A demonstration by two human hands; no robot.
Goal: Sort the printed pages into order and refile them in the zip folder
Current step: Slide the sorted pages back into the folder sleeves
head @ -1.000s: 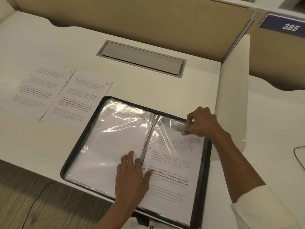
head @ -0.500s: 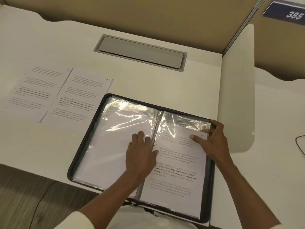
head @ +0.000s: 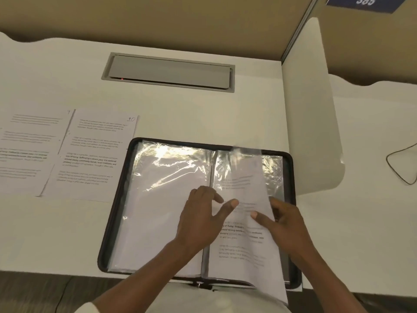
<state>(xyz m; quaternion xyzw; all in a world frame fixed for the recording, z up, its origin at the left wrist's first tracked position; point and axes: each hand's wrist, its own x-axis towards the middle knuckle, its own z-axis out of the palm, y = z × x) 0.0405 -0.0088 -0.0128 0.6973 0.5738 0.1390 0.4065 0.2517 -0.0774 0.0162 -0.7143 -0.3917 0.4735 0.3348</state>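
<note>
The black-edged zip folder (head: 117, 199) lies open at the desk's front edge, its shiny plastic sleeves showing. My right hand (head: 286, 222) pinches the outer edge of the right-hand sleeve with its printed page (head: 246, 245), thumb on top and fingers behind. That leaf is lifted and tilted toward the spine. My left hand (head: 200, 211) rests by the spine with spread fingers, its thumb touching the lifted page. Two loose printed pages lie flat left of the folder: one marked 10 (head: 97, 154) and another (head: 29, 143) partly cut off by the frame.
A grey cable flap (head: 169, 72) is set into the desk behind the folder. A white side divider (head: 313, 114) stands close to the folder's right edge. A thin black cable (head: 401, 168) loops on the neighbouring desk. A tan partition closes the back.
My right hand has slid from the sleeve's top right corner down its outer edge and lifted the leaf. My left hand stays near the spine.
</note>
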